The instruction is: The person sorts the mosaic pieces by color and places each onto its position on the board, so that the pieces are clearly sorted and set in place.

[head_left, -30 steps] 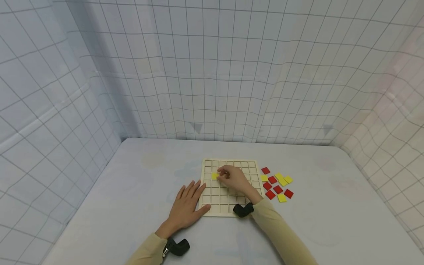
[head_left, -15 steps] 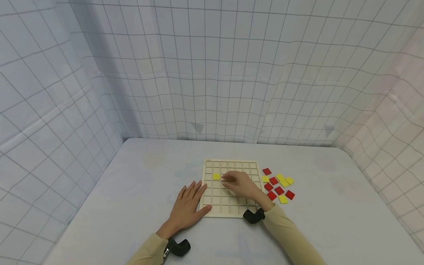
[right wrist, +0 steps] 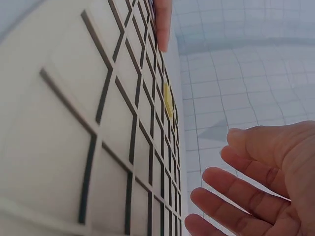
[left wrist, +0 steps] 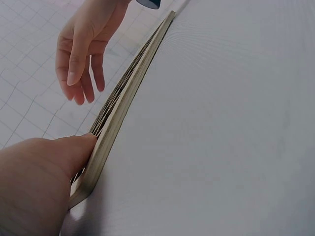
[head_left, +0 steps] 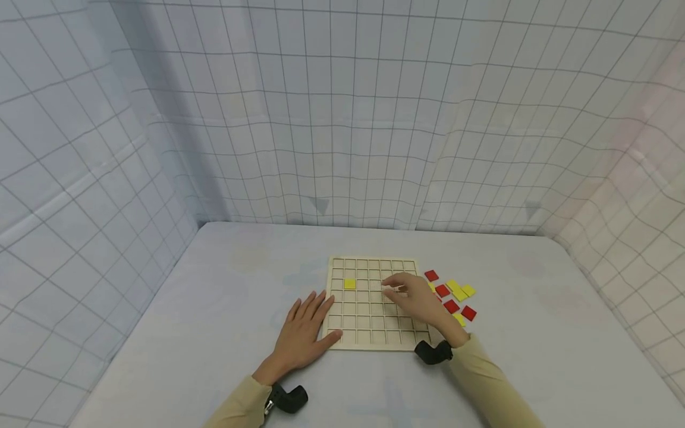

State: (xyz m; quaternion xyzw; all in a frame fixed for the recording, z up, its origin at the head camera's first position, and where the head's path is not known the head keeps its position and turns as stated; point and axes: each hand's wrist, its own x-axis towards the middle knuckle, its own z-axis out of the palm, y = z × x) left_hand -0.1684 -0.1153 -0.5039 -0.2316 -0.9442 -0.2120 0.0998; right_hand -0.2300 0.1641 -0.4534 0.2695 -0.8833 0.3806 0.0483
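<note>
On the grid board [head_left: 369,322], the left edge is touched by the left hand [head_left: 301,340], fingers straight. The right hand [head_left: 420,298] is held, relaxed and empty, over the right half. A yellow tile [head_left: 350,285] is seated towards the far left corner; loose tiles [head_left: 451,307] are scattered beside the right edge.

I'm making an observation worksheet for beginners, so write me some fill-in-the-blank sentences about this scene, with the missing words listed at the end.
1. The only tile set in the board is ____ in colour.
2. The loose tiles beside the board are yellow and ____.
3. The person's ____ hand has its thumb on the board.
4. The right hand hovers above the board and holds ____.

Missing words: yellow; red; left; nothing.
</note>
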